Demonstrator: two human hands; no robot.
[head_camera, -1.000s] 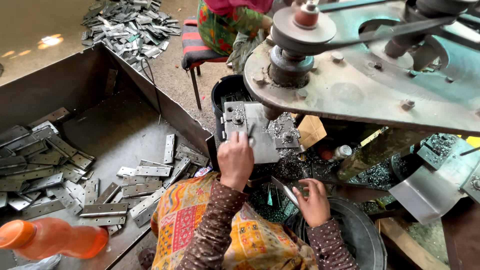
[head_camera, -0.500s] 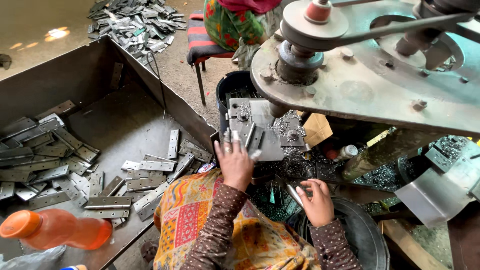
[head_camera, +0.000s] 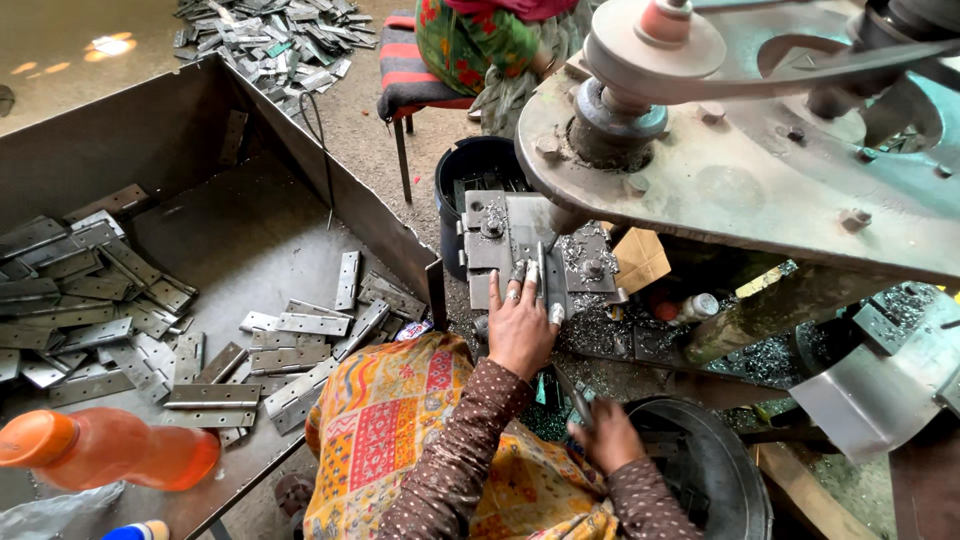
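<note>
Left hand (head_camera: 520, 325) flat on grey hinge plate (head_camera: 541, 262) | right hand (head_camera: 606, 437) grasping hinge (head_camera: 574, 392) over bucket (head_camera: 735, 470)

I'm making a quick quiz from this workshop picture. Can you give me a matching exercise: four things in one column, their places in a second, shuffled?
Things:
1. left hand
2. right hand
3. orange bottle
4. striped stool

Places:
A. top of the picture, beside a seated person
B. on the metal press plate under the machine
C. bottom left corner
D. at the rim of the round dark tub

Pairs: 1-B, 2-D, 3-C, 4-A
</note>
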